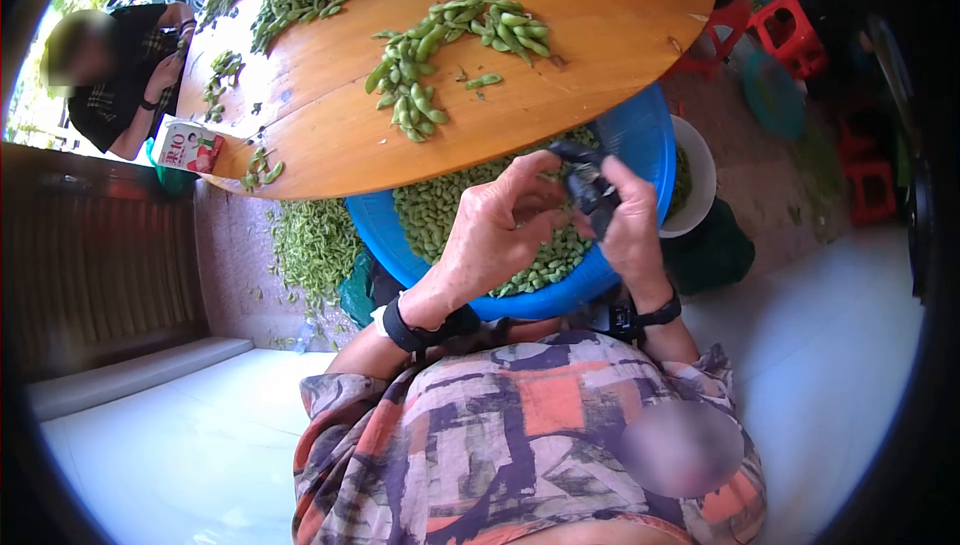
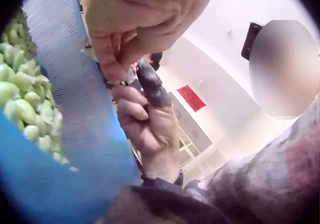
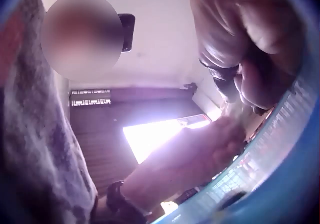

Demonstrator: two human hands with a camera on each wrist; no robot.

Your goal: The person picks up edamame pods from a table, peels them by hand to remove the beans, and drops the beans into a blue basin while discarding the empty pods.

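Both hands meet above a blue basin (image 1: 655, 140) of shelled green beans (image 1: 430, 220). My left hand (image 1: 490, 220) has its fingers bent, and in the left wrist view its fingertips come together at the right thumb. My right hand (image 1: 632, 220) is raised opposite, its thumb and a finger covered in black wrapping (image 1: 592, 190). A small pale green bean pod (image 2: 132, 74) shows between the fingertips, mostly hidden by them. In the right wrist view the right fingers (image 3: 250, 86) curl inward, while the left hand (image 3: 200, 151) is washed out by glare.
A wooden table (image 1: 330, 135) overhangs the basin and carries heaps of bean pods (image 1: 410, 70). A carton (image 1: 188, 147) stands at its left edge near another person (image 1: 120, 75). Empty-looking pods (image 1: 315, 245) cover the floor at left. A white bucket (image 1: 700, 180) and red stools (image 1: 788, 35) are right.
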